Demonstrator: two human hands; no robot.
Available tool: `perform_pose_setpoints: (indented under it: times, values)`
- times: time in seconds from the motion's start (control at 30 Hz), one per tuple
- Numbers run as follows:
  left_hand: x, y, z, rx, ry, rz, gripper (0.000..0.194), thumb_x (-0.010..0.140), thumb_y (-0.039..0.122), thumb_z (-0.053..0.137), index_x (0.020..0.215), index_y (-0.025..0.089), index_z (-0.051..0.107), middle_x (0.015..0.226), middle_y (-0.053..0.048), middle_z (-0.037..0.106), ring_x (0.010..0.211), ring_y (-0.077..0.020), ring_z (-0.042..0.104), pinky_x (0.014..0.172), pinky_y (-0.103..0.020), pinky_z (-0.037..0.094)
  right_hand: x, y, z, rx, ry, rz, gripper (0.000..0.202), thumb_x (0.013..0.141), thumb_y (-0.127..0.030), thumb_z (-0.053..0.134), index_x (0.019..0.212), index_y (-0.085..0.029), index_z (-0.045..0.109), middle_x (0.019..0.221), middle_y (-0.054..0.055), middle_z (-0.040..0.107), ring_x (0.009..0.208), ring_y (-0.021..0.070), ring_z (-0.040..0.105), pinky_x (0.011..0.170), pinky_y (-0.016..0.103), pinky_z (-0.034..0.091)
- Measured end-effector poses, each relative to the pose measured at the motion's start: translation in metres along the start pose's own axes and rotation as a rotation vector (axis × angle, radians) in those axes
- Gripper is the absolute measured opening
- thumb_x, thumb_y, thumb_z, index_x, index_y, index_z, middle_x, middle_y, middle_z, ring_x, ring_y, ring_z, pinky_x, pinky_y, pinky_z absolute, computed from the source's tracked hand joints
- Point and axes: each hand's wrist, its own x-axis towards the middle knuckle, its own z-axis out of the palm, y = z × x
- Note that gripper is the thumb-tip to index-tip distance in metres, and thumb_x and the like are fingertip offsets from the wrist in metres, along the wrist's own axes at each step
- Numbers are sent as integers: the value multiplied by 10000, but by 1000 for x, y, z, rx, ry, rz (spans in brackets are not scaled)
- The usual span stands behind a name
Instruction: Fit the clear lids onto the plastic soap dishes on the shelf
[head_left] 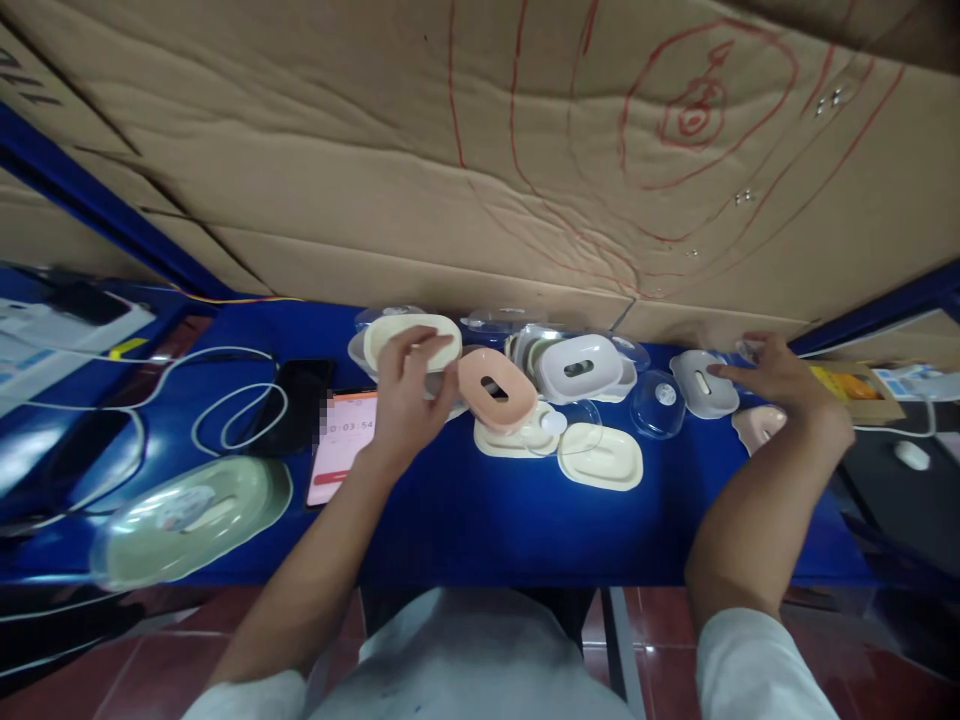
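Observation:
My left hand (411, 385) lies over a cream oval dish (375, 340) at the back left of the blue table, its fingers on the dish and spread from the thumb. Just right of it is a peach oval piece (517, 398) with a slot. My right hand (780, 375) reaches to the back right, index finger stretched toward a grey slotted piece (694, 395); a clear plastic piece (748, 350) is at its far fingers, and whether it is gripped is unclear. A small pink piece (754, 425) lies below that hand.
A white slotted dish (607, 368), a cream tray (611, 465) and a clear round cover (658, 405) lie mid-table. A lit phone (337, 445), white cables and a green covered dish (187, 520) are left. A cardboard wall (375, 150) stands behind.

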Motion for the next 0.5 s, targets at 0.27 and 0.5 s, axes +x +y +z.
perform_pose_setpoints:
  times: [0.27,0.5]
  values:
    - [-11,25,10,-51,-194,87,297,1009,259,619,1296,266,693,1322,-126,711,1241,-302,671,1056,-475,516,-35,-136,6,321,-164,-610,786,934,-503,762,1625,-262,473,1672,137,491,1553,314,466,1268,497,396]
    - [-10,18,11,-51,-253,95,216,1002,218,588,1151,260,738,1264,-117,746,1144,-284,714,948,-444,530,-4,-134,33,245,-115,-615,587,1046,-525,596,1567,-256,574,1694,124,472,1590,283,421,1298,480,342]
